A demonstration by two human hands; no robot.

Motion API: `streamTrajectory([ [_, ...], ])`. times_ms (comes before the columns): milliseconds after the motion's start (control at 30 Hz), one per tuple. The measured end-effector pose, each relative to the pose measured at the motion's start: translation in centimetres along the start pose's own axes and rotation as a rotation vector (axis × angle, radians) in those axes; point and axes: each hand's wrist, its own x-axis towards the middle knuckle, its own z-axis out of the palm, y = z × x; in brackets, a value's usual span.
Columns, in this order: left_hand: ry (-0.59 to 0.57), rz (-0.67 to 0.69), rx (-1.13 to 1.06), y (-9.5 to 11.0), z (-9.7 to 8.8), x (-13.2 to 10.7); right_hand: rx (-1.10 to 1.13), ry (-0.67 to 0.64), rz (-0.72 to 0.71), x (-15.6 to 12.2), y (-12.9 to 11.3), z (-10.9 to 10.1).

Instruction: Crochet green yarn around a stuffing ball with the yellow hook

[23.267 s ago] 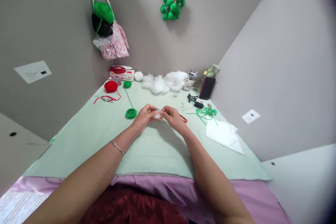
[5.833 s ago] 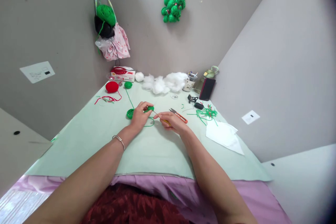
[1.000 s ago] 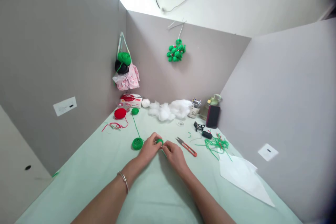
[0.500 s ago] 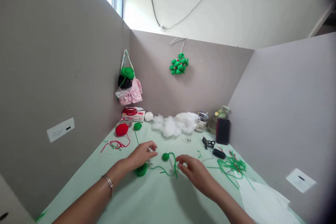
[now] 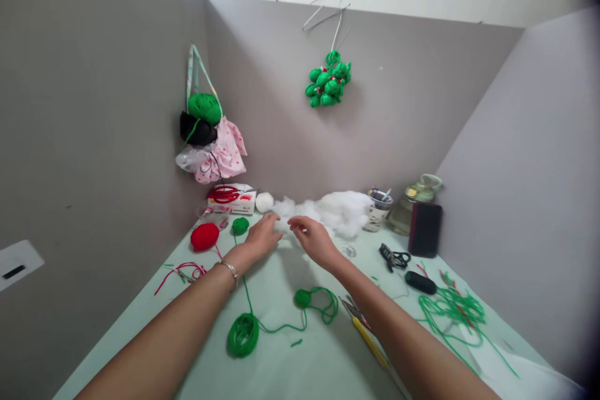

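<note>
The left hand (image 5: 265, 236) and right hand (image 5: 312, 239) reach to the near edge of the white fiberfill (image 5: 347, 209) at the back of the table (image 5: 267, 369). The left hand's fingers are curved with a gap to the thumb; the right's are bent inward, and I cannot tell whether they pinch any fibre. A second ago both hands held the green crocheted piece (image 5: 302, 298); now it lies by itself on the table, behind them. The crochet hook (image 5: 370, 340), in the right hand some seconds ago, now rests near the right forearm, beside the partly covered thread snips (image 5: 357, 310). The piece is small and roundish, with loose loops of green yarn curling out to its right. A strand links it toward the wound green coil (image 5: 242, 334). The fiberfill is fluffy, in uneven clumps.
</note>
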Motion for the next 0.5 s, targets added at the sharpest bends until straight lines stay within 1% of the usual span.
streamTrajectory([
  [100, 0.006, -0.005, 0.018, -0.5, 1.3, 2.1, -0.004, 0.003, -0.013, 3.3, 1.1, 1.8],
  [167, -0.011, -0.01, 0.01, -1.1, 2.0, 3.0, -0.011, -0.038, -0.024, 4.8, 2.1, 3.1],
  [233, -0.028, -0.015, -0.013, -1.8, 2.3, 3.3, -0.022, -0.098, -0.042, 5.8, 3.1, 4.4],
  [367, -0.076, -0.007, -0.099, -3.1, 2.1, 3.4, -0.055, -0.175, -0.064, 6.3, 5.2, 6.3],
  [500, -0.142, 0.008, -0.245, -3.5, 0.9, 3.2, -0.066, -0.165, -0.063, 6.2, 7.1, 7.3],
])
